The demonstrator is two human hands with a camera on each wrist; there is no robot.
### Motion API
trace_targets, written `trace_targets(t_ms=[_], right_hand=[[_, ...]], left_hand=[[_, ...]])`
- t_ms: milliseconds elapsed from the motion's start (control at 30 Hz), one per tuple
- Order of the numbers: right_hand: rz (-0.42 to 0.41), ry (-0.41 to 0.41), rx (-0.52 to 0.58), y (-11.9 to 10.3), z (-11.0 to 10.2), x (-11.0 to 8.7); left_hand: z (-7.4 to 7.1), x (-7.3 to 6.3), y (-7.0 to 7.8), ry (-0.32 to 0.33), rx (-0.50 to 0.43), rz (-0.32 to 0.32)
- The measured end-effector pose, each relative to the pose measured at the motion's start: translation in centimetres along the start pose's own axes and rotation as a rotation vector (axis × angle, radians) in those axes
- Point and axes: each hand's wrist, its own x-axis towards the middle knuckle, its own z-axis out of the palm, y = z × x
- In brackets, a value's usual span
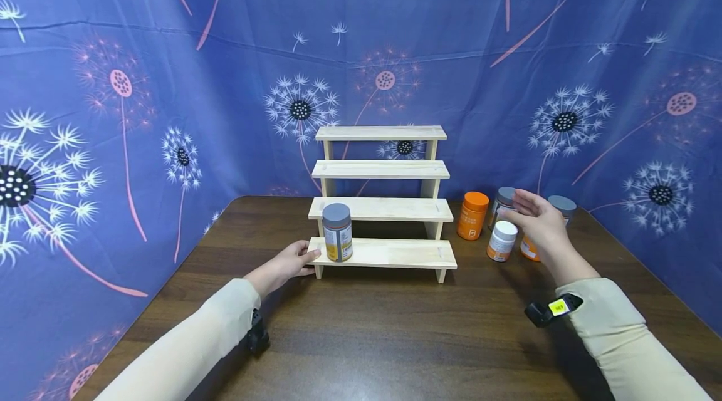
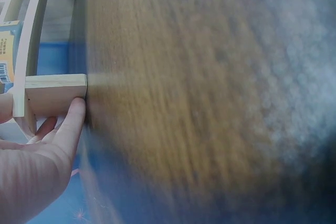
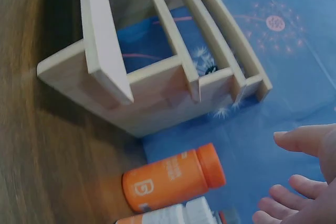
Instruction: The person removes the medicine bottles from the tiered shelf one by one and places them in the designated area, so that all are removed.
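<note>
A pale wooden four-step display shelf stands on the table. My left hand grips the left end of its lowest step, thumb on top and fingers against the side support. On that step, close to the left hand, a grey-capped bottle with a yellow and grey label stands upright. My right hand hovers over a group of bottles, fingers extended and apart, holding nothing. Nearest it are a small white-capped bottle, an orange bottle and two grey-capped bottles, both partly hidden.
The brown wooden table runs up to a blue dandelion-patterned cloth hanging behind and at both sides. The bottle group stands right of the shelf, near the cloth. Black wrist cameras are strapped to both sleeves.
</note>
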Motion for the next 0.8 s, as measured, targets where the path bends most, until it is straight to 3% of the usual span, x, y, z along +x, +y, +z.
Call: trace_targets(t_ms=[433,800], right_hand=[[-0.082,-0.072,0.047,-2.7,1.9,-1.5],[-0.115,-0.194,0.144,-4.5,4.9,-2.9]], left_hand=[[0.1,-0.1,0.3,-0.007,-0.009,0.016],[0.0,0.0,0.1,0.002,-0.006,0.003]])
